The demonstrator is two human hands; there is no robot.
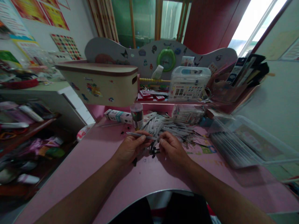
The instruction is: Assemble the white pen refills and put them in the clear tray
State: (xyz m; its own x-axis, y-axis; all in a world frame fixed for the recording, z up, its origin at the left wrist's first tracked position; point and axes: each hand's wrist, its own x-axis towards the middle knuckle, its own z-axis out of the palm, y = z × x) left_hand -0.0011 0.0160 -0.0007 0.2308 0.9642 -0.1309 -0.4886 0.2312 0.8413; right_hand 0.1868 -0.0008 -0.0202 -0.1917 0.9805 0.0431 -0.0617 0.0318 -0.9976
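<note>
My left hand (134,146) is closed around a slim translucent pen barrel (135,134), its one end sticking out to the left past my thumb. At the barrel's right end, the fingers of my right hand (171,146) are pinched together; what sits between them is too small to make out. Just behind my hands lies a heap of white pen parts (156,123), with dark-tipped thin sticks toward its right side. Small black pieces (153,151) are scattered on the pink table below my fingers. A clear round tub (137,116) with dark contents stands behind my left hand.
On the pink table (98,180), a clear plastic box (263,160) holding rows of pens stands at right. A long printed carton (118,116) lies at left. Behind, a shelf bears a cream bin (105,87), a clear carry case (189,85) and a pen holder (230,90).
</note>
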